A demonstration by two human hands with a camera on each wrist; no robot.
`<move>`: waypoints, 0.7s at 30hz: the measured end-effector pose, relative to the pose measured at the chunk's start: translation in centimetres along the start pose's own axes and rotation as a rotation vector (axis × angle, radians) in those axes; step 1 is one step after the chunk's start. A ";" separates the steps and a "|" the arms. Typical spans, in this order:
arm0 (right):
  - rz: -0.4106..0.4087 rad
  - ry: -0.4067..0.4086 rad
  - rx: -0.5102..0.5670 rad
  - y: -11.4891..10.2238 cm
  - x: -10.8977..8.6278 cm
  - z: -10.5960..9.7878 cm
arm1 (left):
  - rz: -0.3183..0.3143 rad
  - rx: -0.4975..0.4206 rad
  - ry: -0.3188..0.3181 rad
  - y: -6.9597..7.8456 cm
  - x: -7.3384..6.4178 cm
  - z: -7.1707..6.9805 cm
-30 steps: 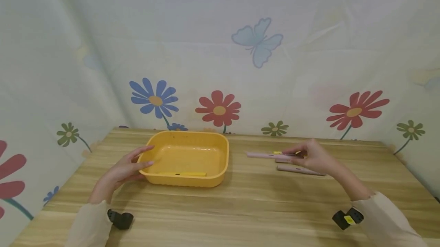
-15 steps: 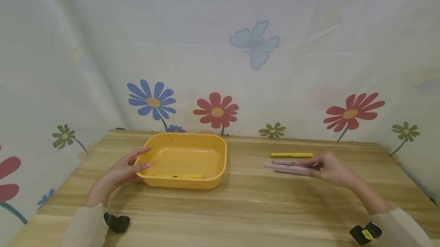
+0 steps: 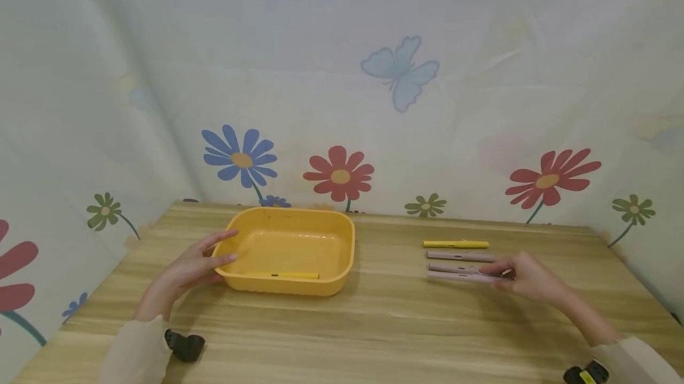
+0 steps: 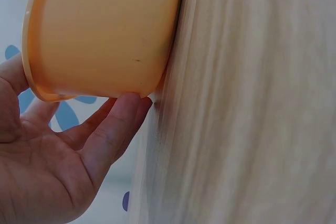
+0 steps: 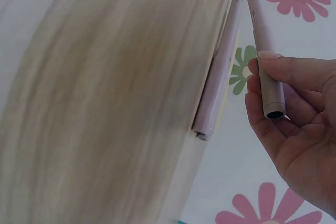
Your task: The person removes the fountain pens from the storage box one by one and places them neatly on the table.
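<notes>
My left hand [image 3: 187, 262] grips the left rim of a yellow plastic basin [image 3: 342, 277], fingers over the edge and against the outer wall. In the left wrist view, fingertips [image 4: 126, 106] press the wall of the basin [image 4: 105, 35] low down. A yellow pen [image 3: 296, 275] lies inside along the near wall. At the right, my right hand [image 3: 529, 277] pinches a pale pink pen [image 3: 454, 276] between thumb and fingers; the right wrist view shows this pen [image 5: 270, 66] held above the table. Two similar pink pens [image 3: 459, 256] and another yellow pen [image 3: 455, 244] lie just behind it.
The wood-grain table [image 3: 342, 336] runs back to a pale curtain [image 3: 342, 99] printed with flowers and a butterfly. Black wrist cameras [image 3: 185, 345] sit at both cuffs.
The right hand has let go of a yellow pen, which now lies behind the pink ones. It has moved nearer and rightward with a pink pen. The left hand stays on the basin.
</notes>
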State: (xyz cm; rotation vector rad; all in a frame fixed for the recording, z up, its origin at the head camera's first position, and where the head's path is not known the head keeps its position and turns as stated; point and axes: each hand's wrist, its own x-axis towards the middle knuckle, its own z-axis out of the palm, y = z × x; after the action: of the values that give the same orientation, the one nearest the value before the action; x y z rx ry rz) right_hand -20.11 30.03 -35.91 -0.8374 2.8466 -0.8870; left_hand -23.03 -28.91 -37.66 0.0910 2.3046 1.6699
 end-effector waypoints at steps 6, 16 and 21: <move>0.031 -0.011 0.004 1.0 0.0 0.2 | -0.017 0.026 0.011 0.0 -0.2 0.0; -0.006 -0.034 -0.042 1.5 0.0 0.4 | -0.018 0.015 0.002 0.2 -0.2 0.0; 0.005 -0.050 -0.047 1.8 0.0 0.7 | -0.019 0.017 0.002 0.4 -0.2 0.2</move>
State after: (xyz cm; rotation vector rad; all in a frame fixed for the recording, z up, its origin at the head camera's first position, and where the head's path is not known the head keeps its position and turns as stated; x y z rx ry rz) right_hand -20.79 30.90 -37.45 -0.8443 2.8361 -0.7901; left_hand -22.82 -28.68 -37.29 0.0712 2.3138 1.6421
